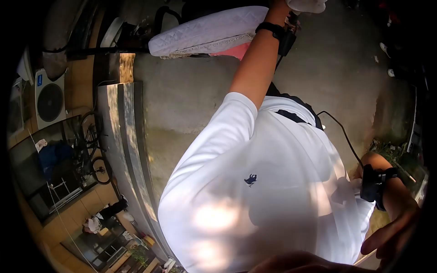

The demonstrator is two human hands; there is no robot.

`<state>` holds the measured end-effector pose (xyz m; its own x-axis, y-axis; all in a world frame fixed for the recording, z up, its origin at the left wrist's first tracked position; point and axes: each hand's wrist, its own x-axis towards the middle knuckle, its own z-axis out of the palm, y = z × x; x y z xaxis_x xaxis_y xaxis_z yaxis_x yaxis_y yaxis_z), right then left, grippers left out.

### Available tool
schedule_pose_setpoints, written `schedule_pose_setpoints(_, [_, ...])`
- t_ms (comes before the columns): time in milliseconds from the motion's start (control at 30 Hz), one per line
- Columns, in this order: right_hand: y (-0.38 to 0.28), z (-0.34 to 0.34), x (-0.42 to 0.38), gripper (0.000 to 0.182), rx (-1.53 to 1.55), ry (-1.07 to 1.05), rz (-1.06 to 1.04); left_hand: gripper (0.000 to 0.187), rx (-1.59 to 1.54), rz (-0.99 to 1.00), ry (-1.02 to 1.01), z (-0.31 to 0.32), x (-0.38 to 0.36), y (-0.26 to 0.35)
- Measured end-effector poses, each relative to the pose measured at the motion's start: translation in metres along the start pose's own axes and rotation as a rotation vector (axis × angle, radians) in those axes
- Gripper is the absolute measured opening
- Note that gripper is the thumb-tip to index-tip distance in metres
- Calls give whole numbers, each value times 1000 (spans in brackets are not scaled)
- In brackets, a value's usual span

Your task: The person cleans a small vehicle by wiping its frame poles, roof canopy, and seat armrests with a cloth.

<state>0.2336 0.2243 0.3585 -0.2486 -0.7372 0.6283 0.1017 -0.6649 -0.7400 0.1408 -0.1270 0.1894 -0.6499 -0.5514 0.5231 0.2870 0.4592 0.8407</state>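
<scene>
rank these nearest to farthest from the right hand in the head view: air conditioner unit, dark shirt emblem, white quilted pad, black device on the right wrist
From the right hand:
1. Black device, strapped on that wrist
2. Dark emblem, on the shirt's chest
3. White quilted pad, beside the left forearm
4. Air conditioner unit, far left

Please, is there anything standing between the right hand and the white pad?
In this view, yes: the shirt and the left forearm lie between the right hand and the pad. Real depth is hard to judge.
</scene>
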Motion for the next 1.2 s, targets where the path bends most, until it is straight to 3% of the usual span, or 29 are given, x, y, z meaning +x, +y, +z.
schedule_pose_setpoints(400, [-3,-44,-35,39,-88,134,-153,56,54,-9,-40,-21,-4,-6])
schedule_pose_setpoints(767, [1,-109,0,40,-136,145,8,56,133,-76,56,-48,5,-27])
schedule_pose_setpoints(867, [30,-127,13,41,-209,156,163,56,244,-108,29,-44,-19,-46])
schedule_pose_setpoints(1000, [126,-173,19,31,-572,53,775,56,300,-190,6,-14,-56,-76])
schedule_pose_setpoints(1033, [156,-188,9,34,-644,-51,771,56,312,-235,-12,-19,-72,-78])
schedule_pose_setpoints(1067, [157,-195,19,33,-653,-154,962,56,297,-270,-24,-16,-82,-80])
schedule_pose_setpoints(1133, [191,-207,6,48,-685,-160,775,56,233,-315,-32,-6,-89,-75])
schedule_pose_setpoints(1167, [183,-203,26,56,-634,-214,983,56,206,-331,-39,-4,-91,-70])
schedule_pose_setpoints(1200, [190,-199,26,56,-636,-228,1020,56,189,-336,-44,-2,-88,-66])
